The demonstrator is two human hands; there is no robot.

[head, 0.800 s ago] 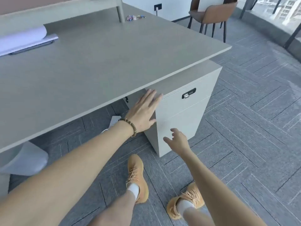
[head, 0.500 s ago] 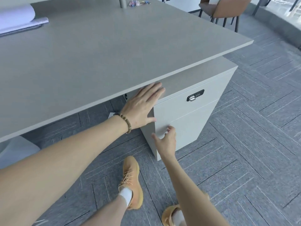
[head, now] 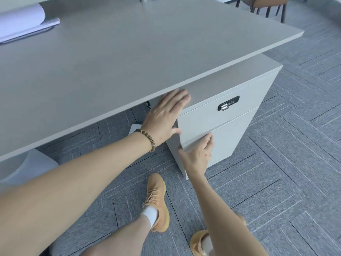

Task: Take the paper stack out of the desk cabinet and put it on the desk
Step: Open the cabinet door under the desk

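Head view. The right hand, which hung free in front of the desk cabinet a moment ago, has now closed the gap: its fingers are hooked over the top lip of the lower drawer, thumb at the drawer's near corner, curled in a light grip on the drawer edge. The left hand, at 10 o'clock from the right, remains spread flat and open against the cabinet's top near corner, just under the desk edge, apparently as a brace. The drawer front looks flush or barely started; no gap shows. The paper stack is not visible and is presumably inside the closed cabinet. The combination lock sits on the upper drawer, at 1 o'clock from the right hand. Judgement: contact made, the pull can begin; retrieval and placing on the desk remain. A rolled sheet on a clipboard lies at the desk's far left, at 10 o'clock.
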